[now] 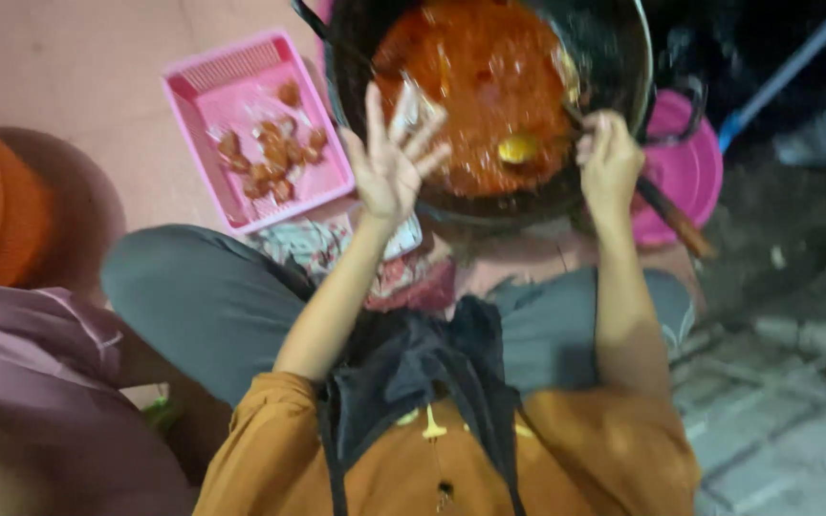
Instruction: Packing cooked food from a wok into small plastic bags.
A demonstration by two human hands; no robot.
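Pinkish floor [97,86] far left, grey paving [776,420] near right; black pan [623,86] of red sauce far; left hand [389,167] spread open, empty; right hand [609,158] closed around wooden spoon [671,215]; pink tray [255,134] left.

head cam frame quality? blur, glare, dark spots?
Head view: soft all over; left hand is motion-smeared, its fingers spread over the black wok; right hand, gripping the dark utensil handle, is a little sharper. Bright glints on the red sauce. Upper right corner falls into deep shadow. Pink tray lit evenly.

Dark wooden-handled ladle [666,212], tilted into black wok [623,86] of red sauce [489,86]
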